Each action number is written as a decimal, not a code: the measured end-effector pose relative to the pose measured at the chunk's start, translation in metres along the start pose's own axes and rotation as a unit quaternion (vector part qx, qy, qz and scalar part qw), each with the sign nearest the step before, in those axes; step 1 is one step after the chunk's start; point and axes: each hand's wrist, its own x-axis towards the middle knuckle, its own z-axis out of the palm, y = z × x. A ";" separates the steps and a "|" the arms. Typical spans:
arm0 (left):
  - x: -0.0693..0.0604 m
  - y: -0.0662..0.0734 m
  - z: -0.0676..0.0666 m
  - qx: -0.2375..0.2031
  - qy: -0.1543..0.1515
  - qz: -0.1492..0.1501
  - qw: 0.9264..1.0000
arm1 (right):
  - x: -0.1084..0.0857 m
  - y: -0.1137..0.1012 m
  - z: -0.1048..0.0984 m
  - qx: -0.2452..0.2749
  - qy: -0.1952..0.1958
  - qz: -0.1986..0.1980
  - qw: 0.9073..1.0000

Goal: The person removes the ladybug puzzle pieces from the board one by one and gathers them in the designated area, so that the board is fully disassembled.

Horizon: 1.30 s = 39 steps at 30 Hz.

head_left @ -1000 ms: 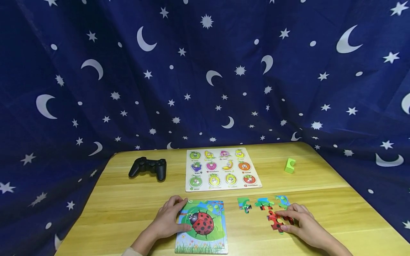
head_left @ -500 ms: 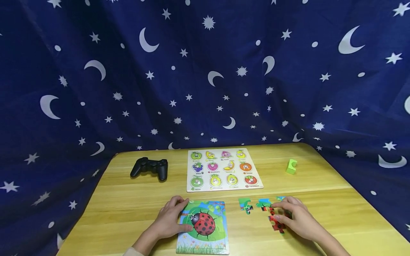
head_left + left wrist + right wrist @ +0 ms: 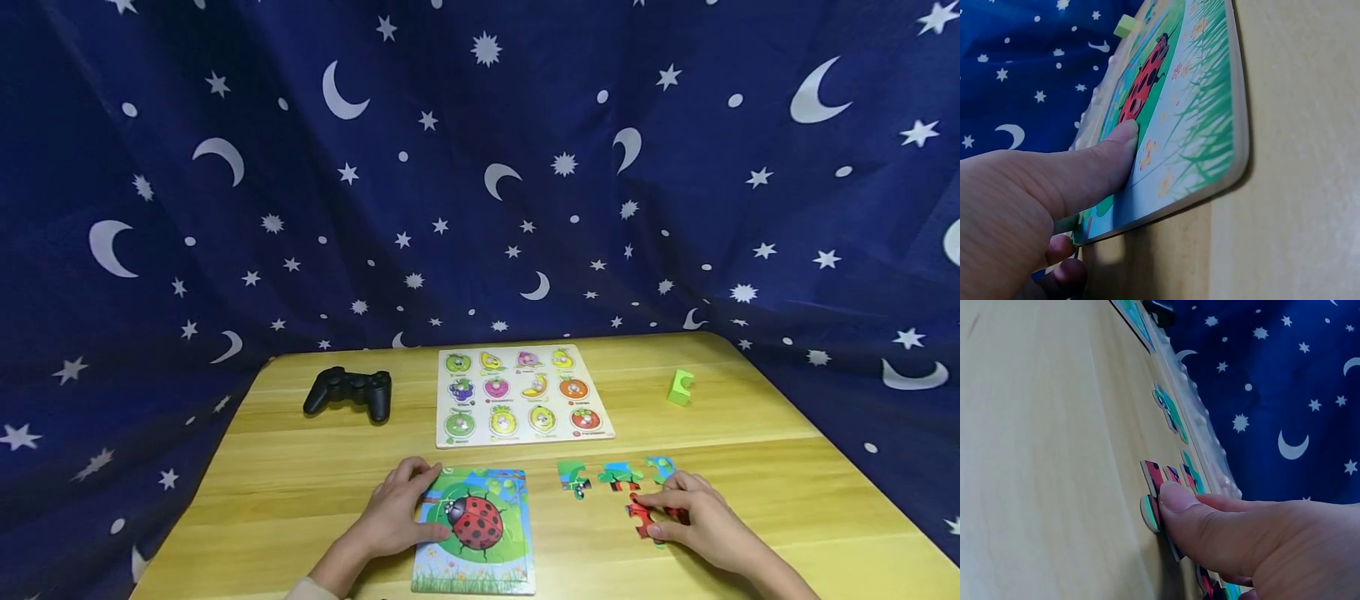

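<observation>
Head view: illumination is even and moderately bright on the table; the curtain reads darker. A soft shadow lies beneath the right grip. Left wrist view: the left grip shades part of the puzzle board and the adjacent tabletop; at right, wood grain is blurred. Right wrist view: the table appears pale and soft at left, with a dark shadow below the grip.

On the desk I saw a controller, fruit board, ladybug puzzle, loose pieces and green block.
</observation>
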 end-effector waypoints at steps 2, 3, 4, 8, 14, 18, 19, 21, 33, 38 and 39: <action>0.000 0.001 0.001 -0.001 -0.001 0.001 1.000 | 0.000 0.001 -0.002 0.001 -0.003 -0.009 1.000; 0.000 0.001 0.000 -0.002 -0.001 0.001 1.000 | 0.000 0.001 -0.003 0.001 -0.004 -0.013 1.000; 0.000 0.001 0.000 -0.002 -0.001 0.000 1.000 | 0.001 0.000 -0.004 0.003 -0.003 -0.017 1.000; 0.000 0.001 0.000 0.002 0.003 -0.001 1.000 | 0.007 -0.012 -0.004 -0.003 0.030 -0.034 0.999; 0.000 0.000 -0.002 0.010 0.006 -0.004 1.000 | 0.033 -0.066 0.012 0.023 0.004 -0.108 0.994; 0.000 0.001 -0.002 0.009 0.009 -0.006 1.000 | 0.058 -0.113 0.037 0.057 -0.093 -0.136 0.985; 0.000 0.001 -0.001 0.010 0.011 -0.007 1.000 | 0.064 -0.125 0.045 0.066 -0.117 -0.130 0.982; 0.000 0.002 0.001 0.009 0.012 -0.008 1.000 | 0.078 -0.145 0.060 0.079 -0.161 -0.110 0.978; 0.002 0.001 0.003 0.018 0.009 0.019 1.000 | 0.091 -0.177 0.099 0.095 -0.169 -0.043 0.980; 0.001 0.000 -0.002 0.015 -0.010 0.021 1.000 | 0.094 -0.179 0.099 0.093 -0.168 -0.038 0.981; 0.000 0.000 -0.003 0.012 -0.015 0.018 1.000 | 0.094 -0.180 0.099 0.094 -0.170 -0.038 0.980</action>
